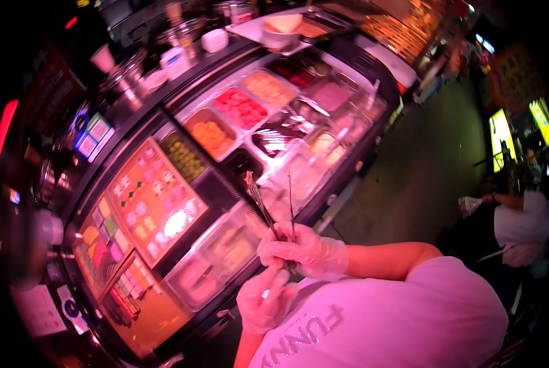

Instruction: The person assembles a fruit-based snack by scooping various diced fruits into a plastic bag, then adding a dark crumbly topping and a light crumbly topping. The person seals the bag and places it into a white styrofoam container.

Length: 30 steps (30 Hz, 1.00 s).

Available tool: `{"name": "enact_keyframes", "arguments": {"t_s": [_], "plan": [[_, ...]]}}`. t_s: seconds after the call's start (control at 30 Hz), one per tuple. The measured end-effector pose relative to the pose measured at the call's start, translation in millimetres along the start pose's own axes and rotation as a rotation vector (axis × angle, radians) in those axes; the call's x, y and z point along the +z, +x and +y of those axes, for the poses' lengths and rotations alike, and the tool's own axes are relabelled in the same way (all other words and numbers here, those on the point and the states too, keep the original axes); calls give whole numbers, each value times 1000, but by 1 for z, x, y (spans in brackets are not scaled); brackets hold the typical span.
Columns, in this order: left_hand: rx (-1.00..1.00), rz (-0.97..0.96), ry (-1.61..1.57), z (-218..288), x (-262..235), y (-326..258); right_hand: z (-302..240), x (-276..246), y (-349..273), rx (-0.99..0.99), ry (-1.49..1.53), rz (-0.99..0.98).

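Observation:
My right hand (305, 251), in a clear plastic glove, is closed round a few thin dark sticks (263, 205). They point up and away from me; one splays apart from the rest, and a paler tip shows on another. I cannot tell what kind of sticks they are. Just below and to the left, my left hand (265, 300), gloved too, has its fingers curled in near the sticks' lower ends. Whatever it may hold is hidden. Both hands are in front of my chest, beside the near edge of a food counter (210, 178).
Metal trays hold red cubes (241, 108), orange pieces (212, 136) and green pieces (184, 158). Left of them lie a board of small colourful items (155, 196) and a clear-sided tray (210, 264). Cups (103, 58) line the far ledge. Another person (523, 227) is at the right.

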<state>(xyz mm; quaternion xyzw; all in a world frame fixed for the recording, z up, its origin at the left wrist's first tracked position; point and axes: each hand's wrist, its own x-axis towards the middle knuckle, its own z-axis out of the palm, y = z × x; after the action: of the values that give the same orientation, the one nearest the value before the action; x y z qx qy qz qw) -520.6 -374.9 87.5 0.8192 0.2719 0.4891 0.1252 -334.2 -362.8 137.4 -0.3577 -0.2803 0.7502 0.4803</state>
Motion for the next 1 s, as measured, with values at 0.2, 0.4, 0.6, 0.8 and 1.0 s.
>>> {"name": "enact_keyframes", "arguments": {"t_s": [0.2, 0.4, 0.6, 0.8, 1.0], "plan": [[-807, -194, -1006, 83, 173, 86, -22, -153, -88, -322, -461, 129], [-1074, -351, -1178, 124, 302, 125, -92, -230, -159, -338, -902, 404], [-1208, -212, -1297, 105, 406, 167, -145, -333, -177, -489, -1273, 561], [-1494, -285, -1097, 107, 460, 197, -213, -413, -152, -172, -1136, 451], [-1588, -107, -802, 98, 461, 199, -211, -450, -79, -124, -1378, 221]]}}
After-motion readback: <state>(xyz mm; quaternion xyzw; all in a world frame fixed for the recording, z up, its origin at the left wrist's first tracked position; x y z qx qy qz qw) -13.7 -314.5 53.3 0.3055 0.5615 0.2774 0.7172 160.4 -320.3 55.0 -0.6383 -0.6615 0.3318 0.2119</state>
